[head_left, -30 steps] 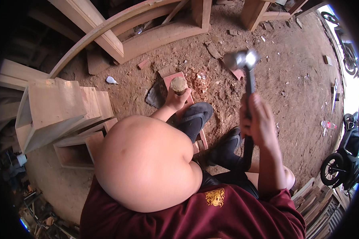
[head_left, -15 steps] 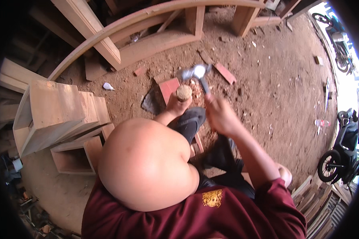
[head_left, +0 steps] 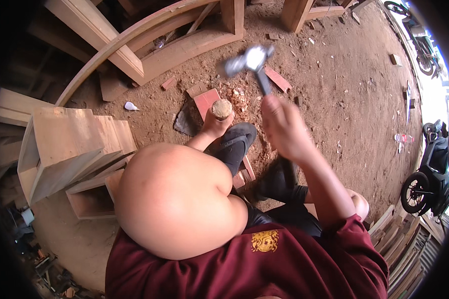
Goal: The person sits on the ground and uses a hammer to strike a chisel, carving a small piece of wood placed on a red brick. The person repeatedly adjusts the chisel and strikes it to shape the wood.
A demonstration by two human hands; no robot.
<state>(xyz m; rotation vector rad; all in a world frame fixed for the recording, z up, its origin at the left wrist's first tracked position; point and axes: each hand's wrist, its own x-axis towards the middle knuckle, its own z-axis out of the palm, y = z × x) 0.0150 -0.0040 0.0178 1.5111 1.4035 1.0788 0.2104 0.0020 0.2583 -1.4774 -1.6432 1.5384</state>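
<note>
My left hand [head_left: 215, 124] grips an upright wooden cylinder, perhaps a tool handle [head_left: 222, 108], with a worn round top; its lower end is hidden by my hand. A reddish board [head_left: 204, 102] lies beside it, near a grey flat piece [head_left: 183, 122] and wood chips [head_left: 239, 97]. My right hand [head_left: 284, 124] is closed round the shaft of a hammer [head_left: 263, 83], whose metal head hangs blurred above and right of the cylinder. My feet in dark socks and sandals [head_left: 237, 139] are just below the board.
Pale wooden stair-like pieces [head_left: 72, 137] and an open box [head_left: 85, 199] stand at my left. Curved and straight timber frames [head_left: 189, 42] line the top. A motorbike [head_left: 429, 179] stands right, above stacked planks [head_left: 394, 239]. A white small bottle [head_left: 131, 106] lies on the dirt.
The hammer came down and left to just above the cylinder half a second ago, and now is raised higher again. My left hand stays on the cylinder.
</note>
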